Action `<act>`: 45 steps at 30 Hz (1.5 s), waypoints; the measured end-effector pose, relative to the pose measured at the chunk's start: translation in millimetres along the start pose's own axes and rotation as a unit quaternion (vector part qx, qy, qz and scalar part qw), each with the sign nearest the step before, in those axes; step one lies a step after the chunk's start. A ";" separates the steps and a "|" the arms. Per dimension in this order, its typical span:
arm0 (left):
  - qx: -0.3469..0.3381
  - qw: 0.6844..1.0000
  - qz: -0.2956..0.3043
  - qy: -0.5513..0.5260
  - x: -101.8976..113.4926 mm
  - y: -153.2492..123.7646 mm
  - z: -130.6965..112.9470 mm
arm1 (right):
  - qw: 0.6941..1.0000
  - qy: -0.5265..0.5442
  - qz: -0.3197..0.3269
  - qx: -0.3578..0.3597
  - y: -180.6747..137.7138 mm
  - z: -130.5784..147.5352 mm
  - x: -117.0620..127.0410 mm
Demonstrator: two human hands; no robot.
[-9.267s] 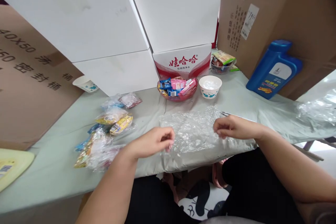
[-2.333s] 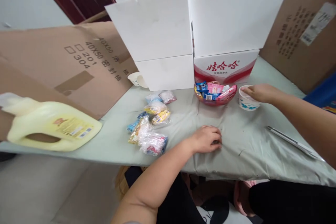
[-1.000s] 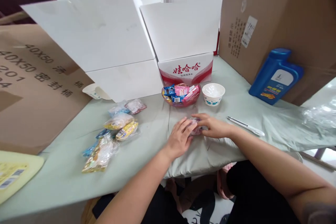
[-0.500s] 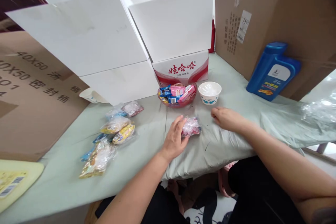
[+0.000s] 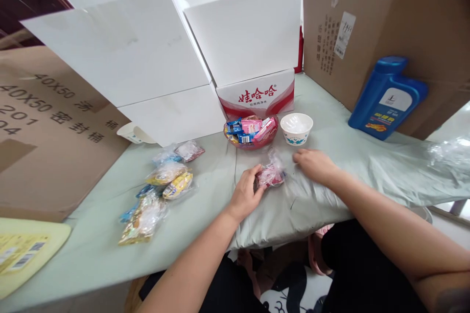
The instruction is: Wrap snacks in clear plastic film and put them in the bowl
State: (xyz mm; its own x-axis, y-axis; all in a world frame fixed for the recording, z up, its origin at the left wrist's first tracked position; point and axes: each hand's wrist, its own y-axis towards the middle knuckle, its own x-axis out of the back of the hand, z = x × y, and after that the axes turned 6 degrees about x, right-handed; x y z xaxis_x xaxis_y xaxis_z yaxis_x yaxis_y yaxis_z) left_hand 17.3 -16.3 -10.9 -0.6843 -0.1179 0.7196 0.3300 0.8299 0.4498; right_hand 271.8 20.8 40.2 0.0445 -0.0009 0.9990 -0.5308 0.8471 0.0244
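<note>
A small bundle of pink candy wrapped in clear film (image 5: 270, 174) lies on the pale green table cover (image 5: 330, 190) in front of me. My left hand (image 5: 247, 191) curls round its left side, fingers closed on the wrap. My right hand (image 5: 312, 164) rests on the cover just right of the bundle with fingers loosely bent and nothing in them. Behind them stand a red bowl of wrapped candies (image 5: 250, 132) and a white paper bowl (image 5: 296, 128).
Several film-wrapped candy bundles (image 5: 161, 186) lie at the left. White cartons (image 5: 176, 68) and a red-printed box (image 5: 257, 95) stand behind; brown cardboard sits on both sides. A blue jug (image 5: 387, 98) is at the right, a yellow jug (image 5: 25, 249) at the left edge.
The clear sheet seen earlier is now wrapped round pink candy. In the last second my right hand let go and drew right, while my left hand stayed on the bundle.
</note>
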 end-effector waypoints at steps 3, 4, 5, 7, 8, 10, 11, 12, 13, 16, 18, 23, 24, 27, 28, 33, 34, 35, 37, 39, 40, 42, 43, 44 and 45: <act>-0.021 0.999 -0.038 -0.002 2.0 2.6 -4.7 | 0.998 0.009 -0.036 -0.059 -4.6 -18.7 -1.5; -0.030 0.998 -0.047 -0.002 2.8 3.3 -6.4 | 0.995 0.040 -0.079 -0.035 -6.0 -17.3 -1.6; -0.039 0.998 -0.050 -0.004 3.5 3.9 -8.1 | 0.988 0.089 -0.126 0.005 -7.2 -12.7 -1.3; -0.047 0.998 -0.043 -0.014 5.0 4.6 -11.0 | 0.951 0.217 -0.196 0.103 -9.1 2.8 0.7; -0.045 0.998 -0.036 -0.022 5.8 4.8 -12.0 | 0.929 0.278 -0.200 0.144 -9.4 11.0 2.1; -0.023 0.998 -0.028 -0.047 7.6 4.5 -12.2 | 0.901 0.354 -0.173 0.182 -8.5 22.5 3.9; -0.005 0.997 -0.029 -0.065 8.5 4.3 -11.3 | 0.901 0.361 -0.154 0.186 -7.1 24.5 3.8; 0.019 0.995 -0.035 -0.087 9.5 4.2 -9.6 | 0.910 0.346 -0.141 0.182 -5.2 23.9 3.0; 0.049 0.991 -0.045 -0.117 10.6 4.3 -7.4 | 0.924 0.315 -0.135 0.168 -3.0 20.9 1.5; 0.150 0.955 -0.107 -0.231 13.4 6.6 1.7 | 0.960 0.219 -0.158 0.073 0.8 7.9 -2.1; 0.202 0.921 -0.160 -0.294 14.4 9.9 6.7 | 0.955 0.202 -0.217 0.019 -1.7 5.9 -0.6; 0.203 0.915 -0.114 -0.328 13.2 15.5 1.7 | 0.916 0.194 -0.302 0.179 -13.2 38.4 7.7; 0.188 0.925 -0.086 -0.318 13.3 15.4 -1.0 | 0.920 0.190 -0.271 0.211 -12.8 44.7 7.0; 0.176 0.941 -0.080 -0.278 16.7 14.6 -2.1 | 0.946 0.199 -0.178 0.184 -4.6 45.8 0.7; 0.192 0.938 -0.110 -0.269 18.9 14.9 1.4 | 0.953 0.208 -0.172 0.139 -1.0 39.7 -1.6; 0.268 0.903 -0.241 -0.235 33.6 21.8 39.0 | 0.947 0.206 -0.220 -0.115 5.8 -5.5 -3.7; 0.270 0.902 -0.253 -0.224 36.8 22.9 44.8 | 0.945 0.188 -0.231 -0.134 4.0 -10.5 -2.3; 0.271 0.900 -0.270 -0.210 39.9 23.5 47.9 | 0.942 0.165 -0.257 -0.137 1.5 -12.9 -0.5; 0.263 0.897 -0.306 -0.179 45.5 22.9 45.7 | 0.927 0.126 -0.341 -0.092 -4.2 -9.7 3.9; 0.192 0.928 -0.300 -0.112 48.8 20.3 34.3 | 0.911 0.119 -0.395 0.006 -8.7 0.6 7.7; 0.131 0.953 -0.264 -0.064 48.9 18.8 27.3 | 0.913 0.128 -0.382 0.059 -9.7 6.4 8.5; 0.006 0.988 -0.147 0.049 45.3 16.3 15.5 | 0.939 0.138 -0.288 0.130 -8.5 15.7 6.7; -0.033 0.990 -0.091 0.102 42.0 15.6 12.1 | 0.956 0.131 -0.226 0.136 -6.4 18.2 4.0; -0.047 0.987 -0.050 0.143 38.3 15.3 10.7 | 0.971 0.116 -0.168 0.123 -3.6 19.0 0.5; -0.047 0.983 -0.023 0.177 34.8 15.2 11.1 | 0.983 0.095 -0.120 0.099 -0.5 18.5 -3.3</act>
State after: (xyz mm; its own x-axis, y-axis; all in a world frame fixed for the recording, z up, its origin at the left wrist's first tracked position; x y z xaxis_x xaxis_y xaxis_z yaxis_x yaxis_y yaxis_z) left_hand -8.7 -1.7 15.2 -0.4365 -0.3505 0.8286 0.3731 0.7675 0.5212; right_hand 256.3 10.5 37.6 0.3362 -0.0734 0.9389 -0.6386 0.7149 0.2846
